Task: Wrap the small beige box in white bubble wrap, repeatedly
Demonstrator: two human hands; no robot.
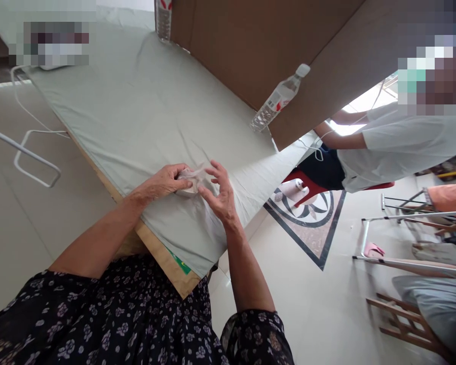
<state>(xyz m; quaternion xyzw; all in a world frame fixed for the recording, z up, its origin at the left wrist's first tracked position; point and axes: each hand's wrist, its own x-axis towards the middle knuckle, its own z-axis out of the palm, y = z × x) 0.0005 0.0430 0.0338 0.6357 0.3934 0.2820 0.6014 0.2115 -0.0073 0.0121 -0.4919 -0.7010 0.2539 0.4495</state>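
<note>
In the head view, two clear plastic bottles [281, 99] stand beside one brown cardboard box [243, 45] on one worktop [137, 101] spread with pale cloth; one piece of thin translucent film [198, 176] is between two hands, just above the near corner; the left hand [169, 181] pinches it between thumb and fingers; the right hand [223, 196] is half open, fingers curved and apart, its thumb tip at the film's edge, contact unclear.
</note>
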